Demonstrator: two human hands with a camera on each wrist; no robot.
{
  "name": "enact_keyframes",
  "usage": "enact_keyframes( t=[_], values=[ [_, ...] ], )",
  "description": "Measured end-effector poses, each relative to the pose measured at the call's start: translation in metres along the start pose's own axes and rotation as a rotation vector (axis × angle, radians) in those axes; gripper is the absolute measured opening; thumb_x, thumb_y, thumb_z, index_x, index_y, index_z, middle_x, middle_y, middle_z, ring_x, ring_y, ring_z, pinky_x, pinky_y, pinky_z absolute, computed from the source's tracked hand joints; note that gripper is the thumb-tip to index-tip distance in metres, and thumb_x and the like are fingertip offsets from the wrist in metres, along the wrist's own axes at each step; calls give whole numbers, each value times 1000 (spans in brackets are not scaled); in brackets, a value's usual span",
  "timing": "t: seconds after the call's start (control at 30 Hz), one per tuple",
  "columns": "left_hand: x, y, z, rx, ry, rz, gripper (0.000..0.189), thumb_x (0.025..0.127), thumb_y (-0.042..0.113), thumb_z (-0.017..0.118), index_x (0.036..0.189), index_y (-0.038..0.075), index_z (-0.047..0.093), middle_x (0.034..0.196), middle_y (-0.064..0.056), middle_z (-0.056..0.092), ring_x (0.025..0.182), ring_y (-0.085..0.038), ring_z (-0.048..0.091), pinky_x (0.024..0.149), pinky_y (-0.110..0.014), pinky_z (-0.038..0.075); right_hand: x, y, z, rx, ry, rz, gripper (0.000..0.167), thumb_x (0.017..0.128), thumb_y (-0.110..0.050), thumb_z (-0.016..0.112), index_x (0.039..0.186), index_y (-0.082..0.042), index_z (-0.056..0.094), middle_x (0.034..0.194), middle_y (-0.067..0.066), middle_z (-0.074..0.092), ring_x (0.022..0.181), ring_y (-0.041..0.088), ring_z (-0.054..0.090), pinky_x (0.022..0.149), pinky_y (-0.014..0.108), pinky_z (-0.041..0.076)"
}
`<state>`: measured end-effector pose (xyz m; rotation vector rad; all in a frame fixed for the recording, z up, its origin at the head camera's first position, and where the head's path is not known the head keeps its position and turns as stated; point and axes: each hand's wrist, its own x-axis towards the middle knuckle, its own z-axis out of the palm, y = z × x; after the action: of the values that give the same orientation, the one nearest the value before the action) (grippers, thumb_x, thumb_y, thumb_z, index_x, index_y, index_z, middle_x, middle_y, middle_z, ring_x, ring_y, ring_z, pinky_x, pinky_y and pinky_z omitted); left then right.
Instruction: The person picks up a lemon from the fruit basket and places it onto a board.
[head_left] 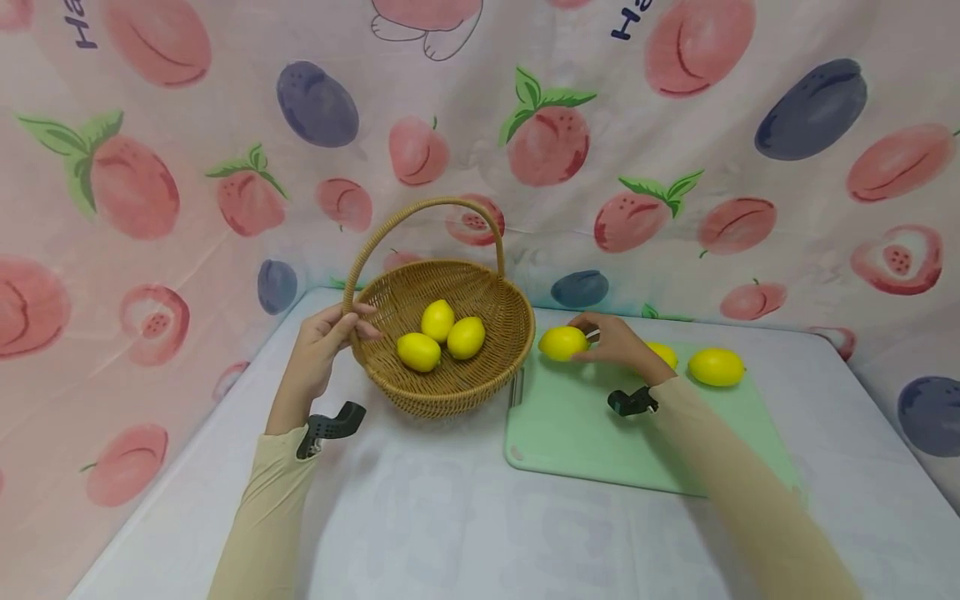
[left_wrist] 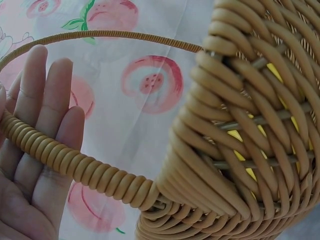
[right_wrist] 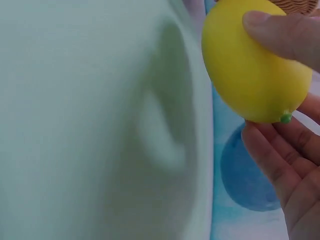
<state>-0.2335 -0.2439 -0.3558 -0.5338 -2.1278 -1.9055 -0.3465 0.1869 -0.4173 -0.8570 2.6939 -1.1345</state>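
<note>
A lemon is pinched between the thumb and fingers of my right hand; the right wrist view has this lemon raised over the board's far edge, its green tip showing. To its left stands a woven wicker basket with three lemons inside. My left hand holds the basket's handle near its left base. Seen from the left wrist, the fingers lie fairly straight behind the handle, the thumb mostly cut off at the edge.
A pale green cutting board lies right of the basket. On it rest a lemon and another lemon partly hidden by my right wrist. A fruit-printed cloth hangs behind the white-covered table.
</note>
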Motion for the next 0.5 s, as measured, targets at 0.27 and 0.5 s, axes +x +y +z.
enact_keyframes(
  t=[0.27, 0.5],
  values=[
    [0, 0, 0, 4, -2, 0, 22, 100, 15, 43, 100, 20, 65, 76, 12, 70, 82, -5, 67, 77, -21, 52, 5, 8, 10, -18, 31, 17, 51, 72, -17, 81, 116, -2, 59, 113, 15, 63, 103, 29, 58, 92, 45, 49],
    [0, -1, -1, 1, -3, -1, 22, 100, 17, 44, 99, 20, 65, 76, 11, 70, 81, -5, 68, 77, -21, 52, 7, 10, 14, -24, 22, 38, 53, 72, -19, 81, 117, -1, 59, 114, 16, 63, 104, 30, 58, 94, 45, 49]
  ],
)
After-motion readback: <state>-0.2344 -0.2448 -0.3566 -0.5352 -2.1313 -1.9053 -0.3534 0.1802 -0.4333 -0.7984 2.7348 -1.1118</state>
